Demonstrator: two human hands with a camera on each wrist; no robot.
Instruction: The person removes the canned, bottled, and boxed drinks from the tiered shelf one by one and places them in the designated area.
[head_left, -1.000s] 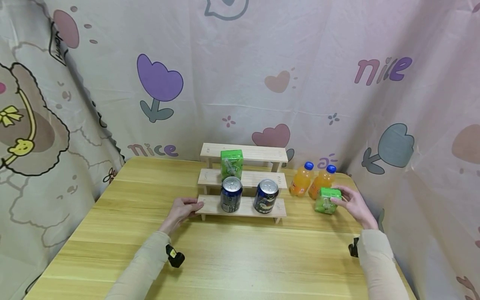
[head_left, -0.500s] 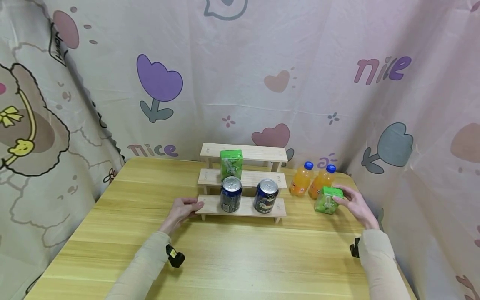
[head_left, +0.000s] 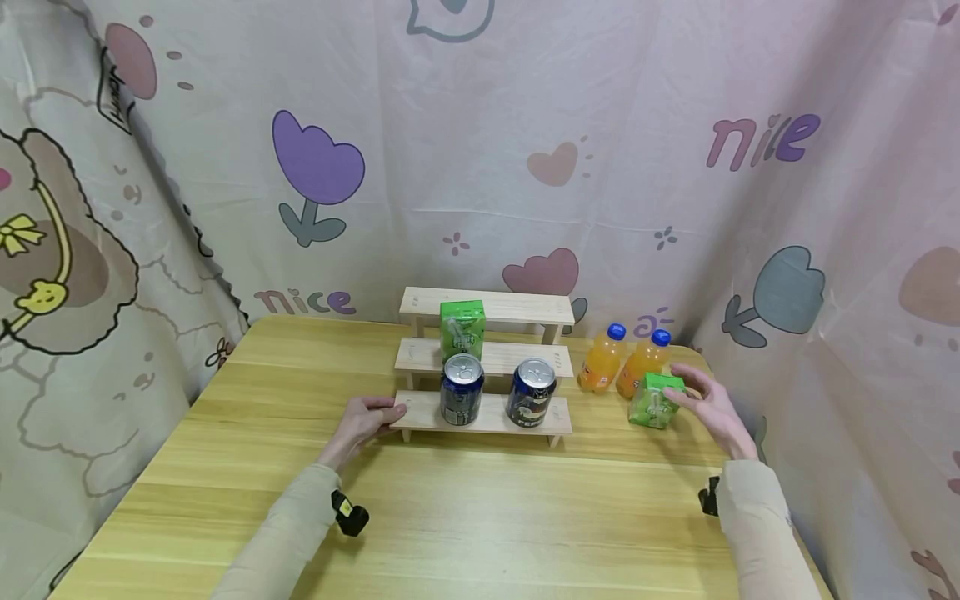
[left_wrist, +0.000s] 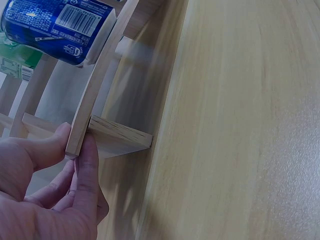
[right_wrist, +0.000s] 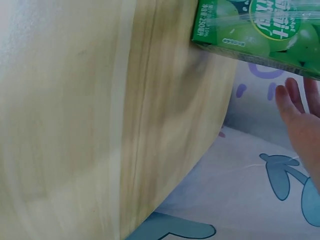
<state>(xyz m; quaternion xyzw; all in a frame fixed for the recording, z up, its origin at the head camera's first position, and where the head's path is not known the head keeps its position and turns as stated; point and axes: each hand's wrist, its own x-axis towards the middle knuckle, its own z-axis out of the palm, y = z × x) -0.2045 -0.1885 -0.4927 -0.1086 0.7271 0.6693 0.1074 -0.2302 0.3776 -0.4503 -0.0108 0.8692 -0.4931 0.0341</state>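
My left hand (head_left: 363, 425) pinches the left end of the lowest step of a three-step wooden display shelf (head_left: 427, 410); in the left wrist view the thumb lies above the board and fingers below. On that step stand two dark blue soda cans (head_left: 462, 390). A green juice box (head_left: 463, 327) stands on the middle step, behind the left can. At the right, another green juice box (head_left: 651, 403) stands on the table. My right hand (head_left: 712, 410) is beside it with fingers spread; the right wrist view shows the fingers (right_wrist: 286, 104) apart from the box.
Two orange drink bottles (head_left: 602, 360) with blue caps stand right of the shelf, just behind the juice box. The wooden table (head_left: 480, 517) meets a patterned curtain (head_left: 450, 167) at the back and sides.
The right hand's fingers have loosened and spread from the juice box, which has shifted slightly and stands on the table. The left hand has stayed at the shelf.
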